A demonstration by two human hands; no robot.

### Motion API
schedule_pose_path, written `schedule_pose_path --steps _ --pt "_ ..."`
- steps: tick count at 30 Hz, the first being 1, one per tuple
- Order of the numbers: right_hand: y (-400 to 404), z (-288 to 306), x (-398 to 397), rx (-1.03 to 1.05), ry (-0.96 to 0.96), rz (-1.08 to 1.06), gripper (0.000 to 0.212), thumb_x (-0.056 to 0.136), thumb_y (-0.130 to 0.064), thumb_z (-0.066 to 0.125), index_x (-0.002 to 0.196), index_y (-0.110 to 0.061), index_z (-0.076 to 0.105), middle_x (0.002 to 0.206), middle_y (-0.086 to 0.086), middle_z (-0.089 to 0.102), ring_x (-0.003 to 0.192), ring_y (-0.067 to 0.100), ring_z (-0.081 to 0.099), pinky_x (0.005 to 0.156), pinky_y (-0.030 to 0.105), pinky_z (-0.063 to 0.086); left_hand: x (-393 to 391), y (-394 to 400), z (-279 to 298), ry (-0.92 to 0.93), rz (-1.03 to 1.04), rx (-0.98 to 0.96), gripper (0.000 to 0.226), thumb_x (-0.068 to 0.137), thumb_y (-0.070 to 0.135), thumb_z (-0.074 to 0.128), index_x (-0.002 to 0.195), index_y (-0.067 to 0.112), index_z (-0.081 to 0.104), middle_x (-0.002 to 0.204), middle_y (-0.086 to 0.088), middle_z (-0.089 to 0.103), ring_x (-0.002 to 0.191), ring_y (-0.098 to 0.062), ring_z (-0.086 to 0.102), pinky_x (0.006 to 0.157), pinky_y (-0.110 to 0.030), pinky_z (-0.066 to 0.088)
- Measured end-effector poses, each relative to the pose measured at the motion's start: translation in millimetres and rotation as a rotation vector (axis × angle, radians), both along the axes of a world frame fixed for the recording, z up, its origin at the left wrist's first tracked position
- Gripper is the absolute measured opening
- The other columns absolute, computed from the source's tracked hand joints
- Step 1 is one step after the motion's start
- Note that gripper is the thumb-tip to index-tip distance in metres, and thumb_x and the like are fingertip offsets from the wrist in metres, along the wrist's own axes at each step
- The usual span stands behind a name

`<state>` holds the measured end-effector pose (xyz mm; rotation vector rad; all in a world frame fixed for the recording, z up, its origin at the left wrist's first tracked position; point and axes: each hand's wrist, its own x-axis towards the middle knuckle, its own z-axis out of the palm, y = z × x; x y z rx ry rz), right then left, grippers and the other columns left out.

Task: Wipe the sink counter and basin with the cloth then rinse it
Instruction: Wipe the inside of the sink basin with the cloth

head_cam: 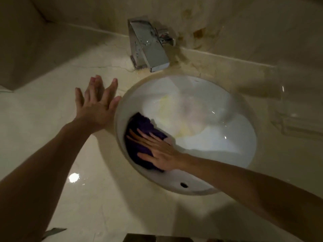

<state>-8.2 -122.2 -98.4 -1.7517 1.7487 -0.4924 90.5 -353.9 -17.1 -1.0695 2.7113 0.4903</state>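
Purple cloth — pressed under flat right hand in basin.

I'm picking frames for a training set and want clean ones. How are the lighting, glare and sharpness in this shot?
Head view: dim, warm light; a bright glare spot on the counter; the far side of the basin is smeared by blur, the purple cloth under the right hand is soft-edged; the faucet is sharper; wide-angle bending at the edges; the left hand casts little shadow.
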Motion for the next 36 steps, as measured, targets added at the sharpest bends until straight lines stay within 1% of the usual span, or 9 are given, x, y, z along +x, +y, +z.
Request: schedule_pose_path --steps 5,8,12,17,22,25,28,32,36 --pt "-60.4 -32.1 -82.2 -0.061 0.612 0.135 0.058 0.105 -0.049 0.032 0.157 -0.024 0.03 0.164 0.003 0.03 0.152 0.028 0.023 0.122 0.042 0.002 2.0 1.3 -3.4 0.019 -0.01 -0.028 0.058 0.091 0.069 0.004 0.146 0.057 -0.011 0.163 -0.005 -0.018 0.148 -0.017 -0.021 0.117 -0.048 -0.019" --pt "-55.1 -25.7 -155.9 -0.021 0.761 0.22 0.055 0.107 -0.049 0.026 0.158 -0.029 0.027 0.162 -0.003 0.034 0.133 0.025 0.049 0.107 0.04 0.028 0.7 2.4 -3.2 0.022 0.02 -0.03 0.057 0.09 0.068 0.006 0.145 0.06 -0.007 0.164 -0.004 -0.013 0.149 -0.015 -0.017 0.117 -0.046 -0.018" --pt "-5.1 -26.0 -221.3 0.109 0.768 0.24 0.06 0.106 -0.056 0.019 0.16 -0.031 0.013 0.164 -0.005 0.029 0.124 0.026 0.055 0.1 0.04 0.036 1.7 2.7 -2.6 0.038 0.034 -0.026 0.058 0.088 0.071 0.006 0.144 0.062 -0.006 0.164 -0.004 -0.013 0.149 -0.014 -0.018 0.118 -0.046 -0.017" --pt "98.3 -8.5 -228.5 0.207 0.78 0.236 0.054 0.107 -0.048 0.031 0.156 -0.025 0.031 0.168 0.005 0.015 0.141 0.03 0.041 0.099 0.048 0.04 2.2 3.7 0.4 0.043 0.037 -0.005 0.061 0.087 0.073 0.005 0.145 0.06 -0.006 0.164 -0.007 -0.013 0.149 -0.017 -0.016 0.118 -0.046 -0.018" --pt "166.5 21.4 -157.7 0.23 0.632 0.373 0.042 0.108 -0.045 0.03 0.144 -0.032 0.049 0.159 0.009 0.038 0.147 0.038 0.032 0.107 0.054 0.041 1.3 3.1 -1.0 0.046 0.044 -0.022 0.06 0.087 0.07 0.006 0.146 0.059 -0.005 0.164 -0.004 -0.012 0.149 -0.014 -0.017 0.118 -0.046 -0.016" --pt "141.5 22.6 -87.0 0.34 0.323 0.256 0.07 0.098 -0.066 -0.003 0.159 -0.034 0.01 0.168 -0.008 0.016 0.155 0.015 -0.004 0.123 0.046 0.015 1.4 2.9 -1.7 0.049 0.042 -0.032 0.058 0.089 0.068 0.006 0.145 0.059 -0.007 0.164 -0.004 -0.012 0.148 -0.012 -0.019 0.118 -0.047 -0.016" --pt "79.2 10.3 -29.0 0.264 0.125 0.198 0.069 0.101 -0.061 0.005 0.16 -0.026 0.015 0.169 -0.008 0.008 0.154 0.009 -0.011 0.124 0.037 -0.001 1.5 3.0 -1.1 0.046 0.036 -0.024 0.059 0.088 0.069 0.004 0.145 0.059 -0.008 0.164 -0.004 -0.014 0.148 -0.013 -0.02 0.118 -0.047 -0.017" --pt "-14.9 -26.6 -37.4 -0.01 0.363 0.078 0.061 0.104 -0.053 0.027 0.159 -0.026 0.024 0.167 -0.001 0.02 0.156 0.021 0.009 0.123 0.044 0.012 1.9 -0.2 -5.3 0.037 0.012 -0.032 0.06 0.086 0.071 0.001 0.144 0.061 -0.012 0.163 -0.001 -0.016 0.148 -0.013 -0.02 0.117 -0.046 -0.017" --pt "-51.9 -23.4 -124.4 -0.015 0.652 0.255 0.06 0.104 -0.056 0.03 0.157 -0.029 0.029 0.165 -0.003 0.028 0.151 0.022 0.028 0.113 0.043 0.026 1.6 -0.6 -6.6 0.057 0.023 -0.023 0.06 0.084 0.075 0.003 0.142 0.064 -0.008 0.164 -0.001 -0.01 0.149 -0.014 -0.015 0.117 -0.045 -0.016"
